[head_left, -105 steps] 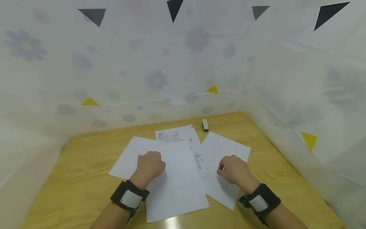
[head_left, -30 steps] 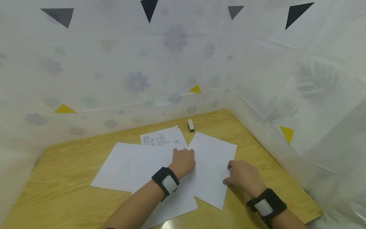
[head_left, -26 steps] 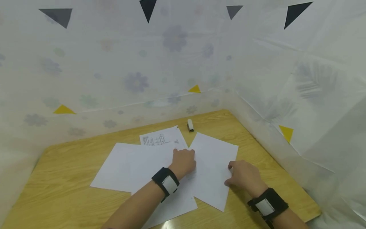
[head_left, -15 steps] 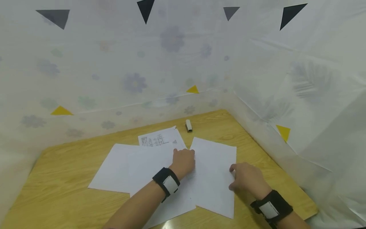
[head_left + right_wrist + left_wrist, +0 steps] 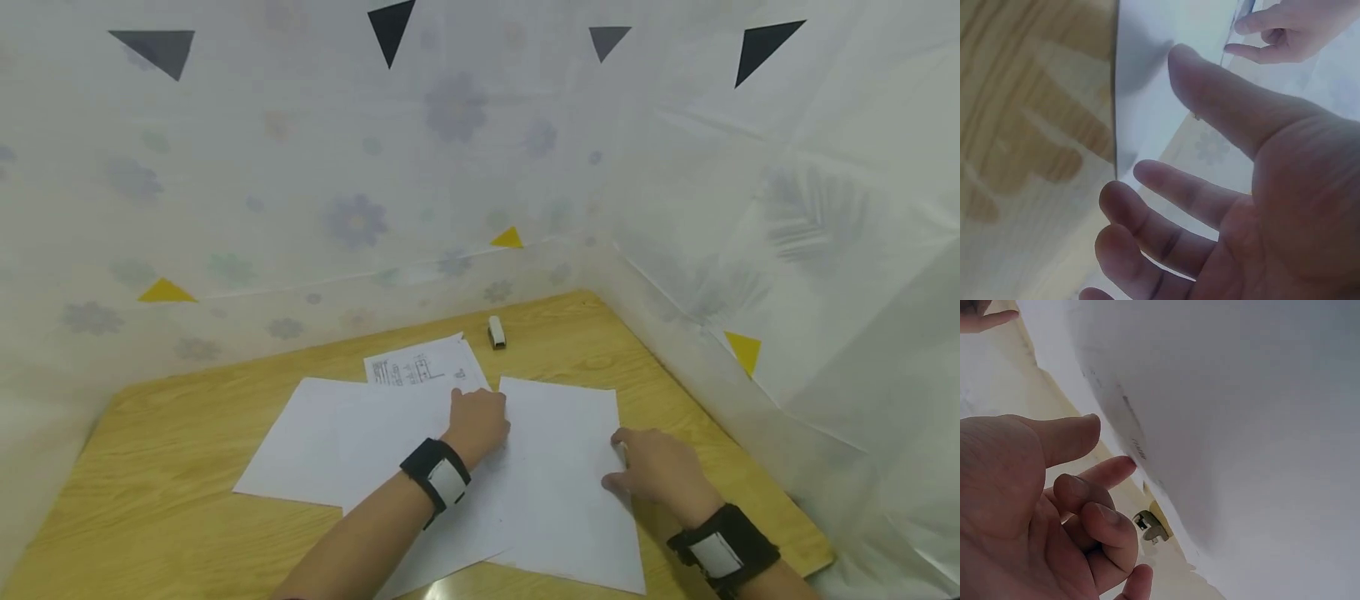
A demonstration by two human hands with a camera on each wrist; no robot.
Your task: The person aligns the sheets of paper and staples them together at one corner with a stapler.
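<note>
Several white sheets lie overlapped on a wooden table [image 5: 180,500]. My left hand [image 5: 480,408] rests at the left edge of the right blank sheet [image 5: 562,483], where it overlaps the middle sheet [image 5: 390,450]. In the left wrist view this hand [image 5: 1094,481] holds nothing: thumb and index reach out, the other fingers curl loosely. My right hand [image 5: 626,462] lies at the same sheet's right edge. In the right wrist view its relaxed fingers [image 5: 1166,187] spread over the wood and the thumb meets the sheet [image 5: 1166,25].
A printed sheet [image 5: 420,365] pokes out behind the blank ones, and a small white stapler [image 5: 496,331] lies beyond it near the back wall. Pale flowered sheeting [image 5: 750,275] closes off the back and right. The table's right edge [image 5: 817,546] is near my right wrist.
The right blank sheet has turned clockwise and slid toward me, now lying squarer beside the middle sheet. My right hand followed its right edge nearer. The left hand has stayed put.
</note>
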